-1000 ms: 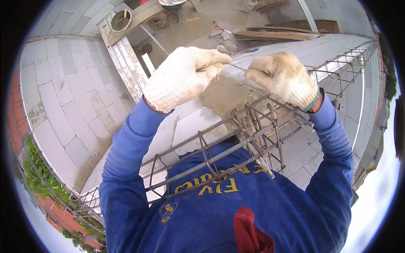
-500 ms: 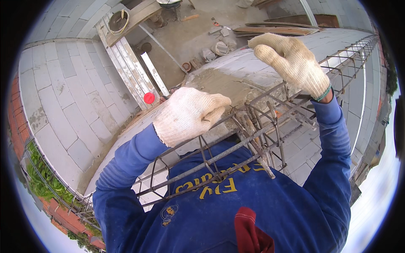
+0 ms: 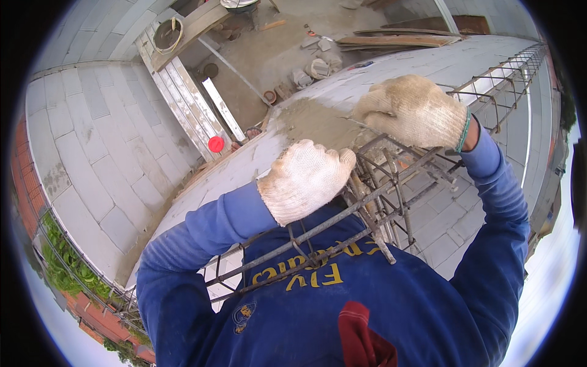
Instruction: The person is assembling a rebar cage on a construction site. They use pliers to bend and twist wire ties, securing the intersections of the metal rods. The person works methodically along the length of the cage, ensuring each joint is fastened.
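Observation:
A long rebar cage [image 3: 333, 231] crosses in front of my chest, its bars tied with steel stirrups. My left hand [image 3: 307, 180], in a white knit glove, is closed over the cage's upper bar; whatever its fingers hold is hidden. Just right of it, my right hand [image 3: 416, 113], in a cream glove with a green cuff edge, is closed with its fingers curled downward. A thin dark rod or wire shows below its fingers, but I cannot tell whether it is gripped. Between and below the hands, several rough sticks [image 3: 374, 223] stand against the cage.
Beyond the cage runs the pale block wall top [image 3: 238, 162], with a wet mortar patch [image 3: 312, 125] on it. A white-streaked plank [image 3: 177, 92] and a bucket [image 3: 169, 35] stand at the upper left. Boards [image 3: 397, 40] and rubble lie on the floor beyond.
My left hand has moved right along the cage. My right hand has come down and leftward toward it, and its raised, parted fingers have curled closed.

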Tool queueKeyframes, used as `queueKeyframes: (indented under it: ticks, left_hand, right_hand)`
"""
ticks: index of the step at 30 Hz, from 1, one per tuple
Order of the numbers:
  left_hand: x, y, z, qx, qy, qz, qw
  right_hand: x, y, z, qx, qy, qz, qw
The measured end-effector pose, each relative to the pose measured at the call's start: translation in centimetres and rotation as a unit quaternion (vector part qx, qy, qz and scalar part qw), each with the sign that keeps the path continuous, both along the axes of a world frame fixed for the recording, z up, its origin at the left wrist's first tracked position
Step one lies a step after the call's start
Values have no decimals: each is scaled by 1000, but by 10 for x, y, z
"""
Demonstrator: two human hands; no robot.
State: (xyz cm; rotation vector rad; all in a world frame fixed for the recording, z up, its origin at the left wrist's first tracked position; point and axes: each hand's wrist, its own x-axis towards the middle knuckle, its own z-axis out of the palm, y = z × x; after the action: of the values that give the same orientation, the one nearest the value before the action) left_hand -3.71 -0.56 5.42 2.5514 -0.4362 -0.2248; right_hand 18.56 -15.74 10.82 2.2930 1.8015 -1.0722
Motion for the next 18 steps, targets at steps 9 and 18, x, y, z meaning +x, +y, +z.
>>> queueKeyframes:
  ticks: [9,18]
  left_hand:
    - [20,4,12,28,24,-64,997]
    - [12,-7,-12,-247,82,75,963]
  right_hand:
    - [2,20,-39,-200,37,175,963]
    - [3,11,-60,-136,65,217,965]
